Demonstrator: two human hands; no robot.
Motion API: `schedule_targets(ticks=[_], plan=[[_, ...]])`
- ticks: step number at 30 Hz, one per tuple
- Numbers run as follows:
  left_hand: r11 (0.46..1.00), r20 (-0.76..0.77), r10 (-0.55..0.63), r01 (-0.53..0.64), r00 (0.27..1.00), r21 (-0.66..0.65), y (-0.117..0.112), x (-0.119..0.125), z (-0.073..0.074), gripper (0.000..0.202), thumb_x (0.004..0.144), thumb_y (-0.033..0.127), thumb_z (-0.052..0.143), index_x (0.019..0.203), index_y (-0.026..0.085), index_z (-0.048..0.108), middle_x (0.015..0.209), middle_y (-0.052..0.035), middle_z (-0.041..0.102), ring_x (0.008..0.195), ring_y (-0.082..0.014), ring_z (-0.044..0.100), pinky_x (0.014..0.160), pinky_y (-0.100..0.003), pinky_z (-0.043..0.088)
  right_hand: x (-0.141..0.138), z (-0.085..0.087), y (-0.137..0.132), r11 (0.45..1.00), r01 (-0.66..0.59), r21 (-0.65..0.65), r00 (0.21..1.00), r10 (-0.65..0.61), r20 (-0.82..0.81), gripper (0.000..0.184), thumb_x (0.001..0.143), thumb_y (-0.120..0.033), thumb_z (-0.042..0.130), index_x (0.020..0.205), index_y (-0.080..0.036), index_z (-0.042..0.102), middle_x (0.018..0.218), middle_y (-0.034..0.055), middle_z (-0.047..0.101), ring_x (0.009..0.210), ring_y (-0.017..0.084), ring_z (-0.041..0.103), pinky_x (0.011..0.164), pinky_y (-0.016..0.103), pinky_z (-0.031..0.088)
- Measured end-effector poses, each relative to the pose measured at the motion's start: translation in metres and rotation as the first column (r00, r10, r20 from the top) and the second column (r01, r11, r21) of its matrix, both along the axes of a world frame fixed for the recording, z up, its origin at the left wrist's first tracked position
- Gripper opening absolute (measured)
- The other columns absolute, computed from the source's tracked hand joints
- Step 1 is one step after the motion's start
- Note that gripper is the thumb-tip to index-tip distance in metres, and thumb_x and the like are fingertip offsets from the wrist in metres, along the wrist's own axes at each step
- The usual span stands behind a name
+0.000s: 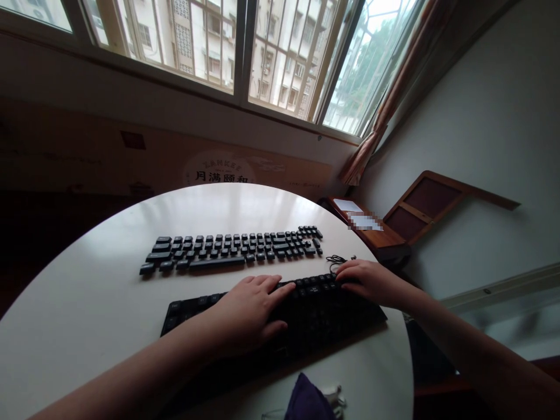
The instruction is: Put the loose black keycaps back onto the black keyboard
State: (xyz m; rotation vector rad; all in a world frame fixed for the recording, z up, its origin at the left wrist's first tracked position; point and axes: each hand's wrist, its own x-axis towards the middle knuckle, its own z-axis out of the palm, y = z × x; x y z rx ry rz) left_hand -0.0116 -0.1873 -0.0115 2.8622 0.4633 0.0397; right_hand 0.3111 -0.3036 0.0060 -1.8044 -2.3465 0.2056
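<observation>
Across most of the view from the left, a round white desk (65, 309). Behind its far edge, a tan wall panel (166, 160) with large dark printed characters; above, a barred window (242, 58) facing pale buildings (168, 35).

Left of middle on the desk, toward the far side, loose black keycaps (235, 252) in close rows, much like a keyboard layout, with a long bar (219, 263) in the nearest row. Just nearer, slanting from left of middle toward the right, a black keyboard (324, 315): keys plain along the far edge, the rest too dark to make out.

Over the left part of the keyboard, the left hand (256, 306), palm down, grip open, fingers stretched to the far-edge keys, thumb apart above the dark body. Near the bottom of the view, a purple cloth-like thing (307, 401), with a pale metal piece (338, 398) just beside, to its right. Behind the keyboard's right end, a bundled black cable (336, 259). Close by, the right hand (365, 281), fingers bent at the far right keys; grip closed on a key or merely resting, impossible to tell.

Farther right, a pinkish curtain (371, 143) and papers (361, 221) on brown wooden furniture (391, 237).
</observation>
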Motion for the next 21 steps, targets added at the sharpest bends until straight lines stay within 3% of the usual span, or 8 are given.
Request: schedule_targets(ticks=[8,14,18,21], plan=[[1.0,-0.015,0.005,-0.005,1.0,-0.004,0.001,0.0,-0.002,0.07,0.091,0.048,0.057,0.155,0.026,0.038,0.154,-0.0157,0.046,0.137,-0.0364,0.046,0.112,-0.051,0.037,-0.001,-0.006,0.0,0.999,0.01,0.037,1.0,-0.01,0.011,0.015,0.09,-0.019,0.067,0.099,-0.024,0.077,0.105,0.0027,0.072,0.092,0.022,0.068,0.086,0.033,0.055],[1.0,-0.015,0.015,-0.015,1.0,-0.014,0.001,0.001,-0.002,0.07,0.091,0.047,0.057,0.155,0.026,0.038,0.153,-0.0148,0.047,0.137,-0.0365,0.047,0.112,-0.051,0.037,-0.011,-0.021,-0.009,0.99,0.033,0.138,0.999,-0.037,0.024,0.019,0.096,-0.02,0.058,0.099,-0.024,0.077,0.104,0.0039,0.071,0.092,0.023,0.067,0.083,0.035,0.054],[0.999,0.017,0.034,-0.033,0.999,-0.036,0.001,0.0,-0.003,0.07,0.09,0.047,0.059,0.154,0.027,0.04,0.152,-0.0138,0.048,0.137,-0.0371,0.047,0.112,-0.051,0.037,-0.016,-0.035,-0.024,0.961,0.063,0.268,0.997,-0.071,0.021,0.027,0.102,-0.025,0.05,0.118,-0.019,0.071,0.117,0.0105,0.066,0.107,0.029,0.062,0.095,0.046,0.05],[0.998,0.027,0.035,-0.034,0.999,-0.046,0.001,-0.001,-0.004,0.07,0.09,0.048,0.059,0.154,0.028,0.04,0.153,-0.0135,0.048,0.138,-0.0375,0.047,0.113,-0.052,0.037,-0.016,-0.043,-0.037,0.927,0.094,0.363,0.995,-0.095,-0.014,0.039,0.105,-0.031,0.046,0.141,-0.017,0.055,0.135,0.0148,0.057,0.124,0.032,0.053,0.104,0.052,0.045]])
